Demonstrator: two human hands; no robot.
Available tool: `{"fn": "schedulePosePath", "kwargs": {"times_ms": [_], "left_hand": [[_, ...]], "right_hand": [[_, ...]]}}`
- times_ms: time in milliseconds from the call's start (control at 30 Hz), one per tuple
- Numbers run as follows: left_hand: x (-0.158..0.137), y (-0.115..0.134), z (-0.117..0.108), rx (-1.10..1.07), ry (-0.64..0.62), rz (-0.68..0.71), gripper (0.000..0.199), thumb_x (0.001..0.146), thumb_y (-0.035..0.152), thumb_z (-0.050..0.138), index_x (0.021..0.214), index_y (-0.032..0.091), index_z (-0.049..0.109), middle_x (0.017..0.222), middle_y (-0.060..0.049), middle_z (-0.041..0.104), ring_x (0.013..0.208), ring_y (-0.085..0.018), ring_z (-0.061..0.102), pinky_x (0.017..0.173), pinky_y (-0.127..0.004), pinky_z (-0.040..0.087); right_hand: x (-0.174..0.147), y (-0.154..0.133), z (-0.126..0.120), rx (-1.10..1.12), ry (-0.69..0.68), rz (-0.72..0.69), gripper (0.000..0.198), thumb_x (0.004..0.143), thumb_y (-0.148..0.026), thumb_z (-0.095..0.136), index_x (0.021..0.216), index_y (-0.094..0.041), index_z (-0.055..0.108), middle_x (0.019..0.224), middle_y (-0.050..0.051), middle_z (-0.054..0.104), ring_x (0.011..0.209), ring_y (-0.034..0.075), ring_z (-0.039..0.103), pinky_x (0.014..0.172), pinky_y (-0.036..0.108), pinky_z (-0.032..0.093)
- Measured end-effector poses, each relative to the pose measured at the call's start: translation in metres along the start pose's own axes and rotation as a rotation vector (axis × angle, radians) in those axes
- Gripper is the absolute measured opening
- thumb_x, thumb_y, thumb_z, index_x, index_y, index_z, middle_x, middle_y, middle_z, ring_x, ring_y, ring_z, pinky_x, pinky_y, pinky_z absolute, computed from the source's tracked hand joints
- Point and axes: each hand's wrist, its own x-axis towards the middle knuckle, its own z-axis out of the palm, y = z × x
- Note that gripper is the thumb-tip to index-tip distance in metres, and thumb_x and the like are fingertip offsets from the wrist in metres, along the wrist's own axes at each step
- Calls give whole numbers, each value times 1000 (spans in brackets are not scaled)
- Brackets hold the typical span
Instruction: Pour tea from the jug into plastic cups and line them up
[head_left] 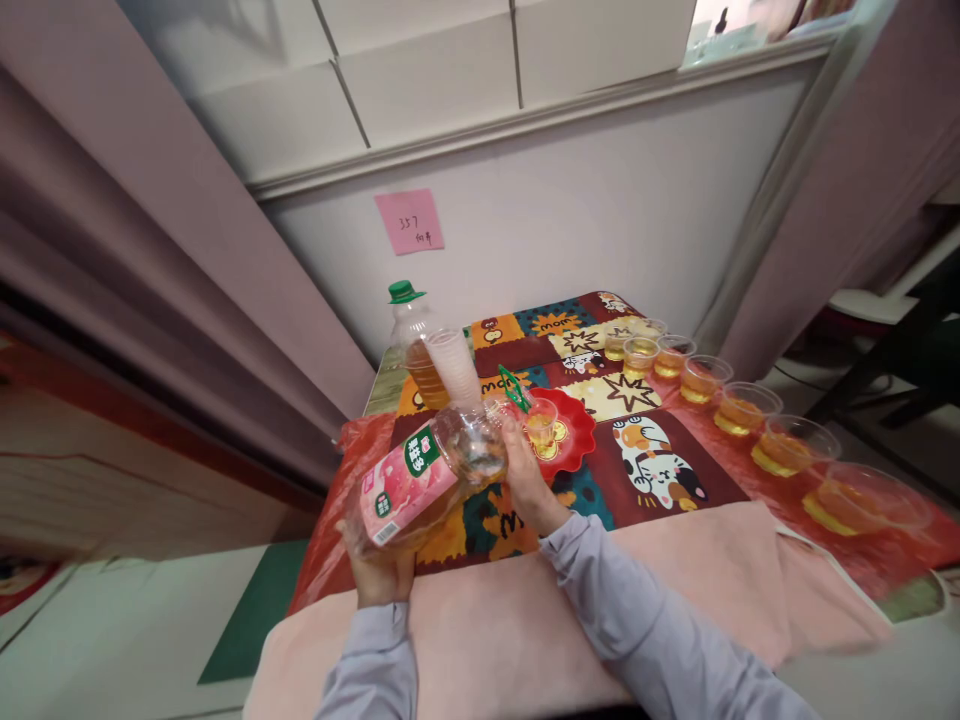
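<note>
A large clear plastic bottle (409,475) with a pink label is tilted, its neck end pointing right over a red scalloped plate (581,440). My left hand (375,570) supports its base from below. Around its neck end, my right hand (525,475) is closed. A clear plastic cup (541,425) with some yellow liquid stands on the plate, right by the bottle's mouth. A green piece (514,388) shows at the mouth; its exact kind is unclear. Whether liquid is flowing cannot be made out.
Behind the held bottle stand a second bottle (420,365) with a green cap and a stack of clear cups (454,365). Several cups of yellow liquid (701,380) line the table's right side. A patterned mat (667,470) and red plastic sheet (322,530) cover the table.
</note>
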Motion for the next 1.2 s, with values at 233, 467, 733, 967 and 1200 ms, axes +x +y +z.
{"fn": "schedulePosePath", "kwargs": {"times_ms": [233, 467, 733, 967, 1200], "left_hand": [[0, -8, -7, -9, -4, -26, 74, 86, 81, 64, 122, 18, 80, 137, -16, 75, 147, -42, 56, 123, -59, 44], [7, -5, -23, 289, -114, 445, 73, 84, 59, 82, 145, 22, 66, 158, -15, 62, 153, -37, 51, 129, -53, 36], [9, -3, -47, 914, -246, 898, 121, 59, 70, 98, 159, 19, 53, 163, -24, 54, 154, -46, 47, 130, -61, 32], [-2, 2, -44, 875, -197, 770, 107, 62, 61, 98, 153, 22, 58, 156, -20, 61, 145, -43, 57, 126, -60, 38], [-4, 1, -43, 817, -165, 752, 99, 64, 57, 95, 150, 21, 61, 155, -20, 63, 144, -41, 58, 126, -56, 38]], "right_hand": [[-9, -28, 13, -118, -35, 1, 74, 92, -82, 63, 137, -24, 63, 144, 11, 70, 138, 34, 64, 118, 51, 53], [-14, -40, 30, -336, -53, -87, 61, 98, -74, 60, 134, -26, 60, 137, 10, 74, 133, 31, 65, 121, 50, 46], [-19, -60, 48, -458, -136, -127, 58, 95, -76, 61, 127, -28, 61, 136, 10, 74, 130, 31, 68, 114, 45, 46], [-18, -64, 42, -583, -322, -224, 58, 101, -73, 56, 132, -25, 64, 134, 9, 74, 126, 30, 68, 113, 46, 49], [24, -89, -47, -780, -96, -301, 51, 96, -64, 66, 124, -22, 75, 124, 11, 80, 111, 30, 75, 100, 46, 60]]}}
